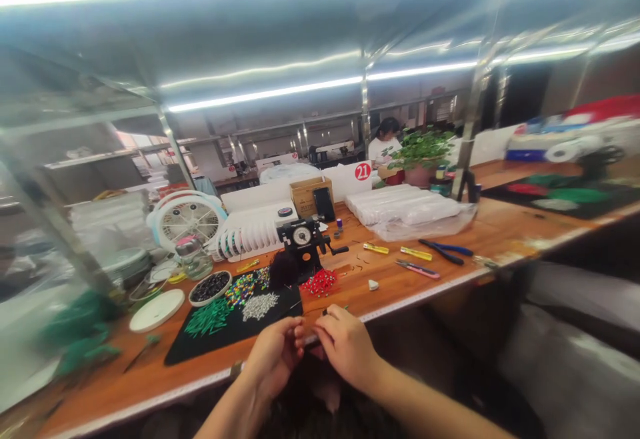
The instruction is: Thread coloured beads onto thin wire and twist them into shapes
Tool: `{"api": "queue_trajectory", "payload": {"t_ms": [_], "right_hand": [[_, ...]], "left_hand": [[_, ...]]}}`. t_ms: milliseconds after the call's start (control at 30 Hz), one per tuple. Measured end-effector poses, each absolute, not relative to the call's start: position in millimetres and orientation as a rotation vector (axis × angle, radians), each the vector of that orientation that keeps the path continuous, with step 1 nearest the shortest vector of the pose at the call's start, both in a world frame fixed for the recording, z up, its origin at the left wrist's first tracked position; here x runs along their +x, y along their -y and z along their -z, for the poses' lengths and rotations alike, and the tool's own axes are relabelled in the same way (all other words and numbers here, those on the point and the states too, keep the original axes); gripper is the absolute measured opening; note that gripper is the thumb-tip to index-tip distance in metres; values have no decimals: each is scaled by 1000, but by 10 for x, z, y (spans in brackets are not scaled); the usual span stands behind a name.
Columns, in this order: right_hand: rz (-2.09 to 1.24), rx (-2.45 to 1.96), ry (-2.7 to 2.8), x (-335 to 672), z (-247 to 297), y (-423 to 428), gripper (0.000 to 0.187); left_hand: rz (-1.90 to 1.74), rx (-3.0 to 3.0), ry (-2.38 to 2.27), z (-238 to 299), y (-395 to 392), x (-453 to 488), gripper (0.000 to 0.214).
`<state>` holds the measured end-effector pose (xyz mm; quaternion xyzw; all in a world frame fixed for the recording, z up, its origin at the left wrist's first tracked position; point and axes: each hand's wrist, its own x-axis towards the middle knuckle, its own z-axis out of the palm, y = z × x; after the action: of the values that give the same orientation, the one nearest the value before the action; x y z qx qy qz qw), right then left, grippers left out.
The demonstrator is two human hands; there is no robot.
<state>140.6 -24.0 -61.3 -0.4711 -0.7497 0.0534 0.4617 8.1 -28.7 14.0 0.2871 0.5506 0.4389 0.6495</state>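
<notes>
Both bare hands are at the front edge of the tabletop [357, 297], close together, fingertips facing across a narrow gap. Left hand [275, 357]: palm turned inward, fingers curled; cannot tell whether they grip anything. Right hand [346, 347]: back of hand upward, fingers bent and bunched. A small dark piece [325, 313] shows at its fingertips, too small to identify; cannot tell whether it is gripped.

Black mat [193, 351] lies ahead of and to the left of the left hand. On it, in heaps: green strips [206, 317], silver-grey pieces [261, 306], multicoloured beads [241, 291]. Round dish [195, 303] of black pieces [211, 287] stands at the mat's far left corner. Heap of red pieces [320, 282] lies just beyond the right hand, near the mat's right edge. Black device [302, 244] with round dial and crank stands upright behind the red heap.

Right of device: two yellow-handled tools [416, 253], a pink-handled tool [419, 269] and blue-and-black pliers [447, 252] lie flat. Small white piece [373, 285] lies nearer the right hand.

Far side: white fan [187, 221] at left; plastic-wrapped white rolls [400, 205] and potted plant [421, 149] at right. Another person [385, 149] shows beyond, beside the plant.
</notes>
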Motion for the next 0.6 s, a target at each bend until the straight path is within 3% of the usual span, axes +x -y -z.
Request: {"api": "queue_trajectory", "payload": {"t_ms": [133, 300, 600], "right_hand": [[-320, -1104, 1715, 1436, 547, 197, 12], [-396, -1034, 1804, 1484, 440, 20, 22], [-518, -1004, 1742, 1523, 495, -87, 10]], "left_hand": [[-958, 848, -1260, -111, 254, 29, 11], [-903, 1128, -1262, -95, 139, -18, 19], [-827, 1280, -1262, -64, 66, -79, 29]]}}
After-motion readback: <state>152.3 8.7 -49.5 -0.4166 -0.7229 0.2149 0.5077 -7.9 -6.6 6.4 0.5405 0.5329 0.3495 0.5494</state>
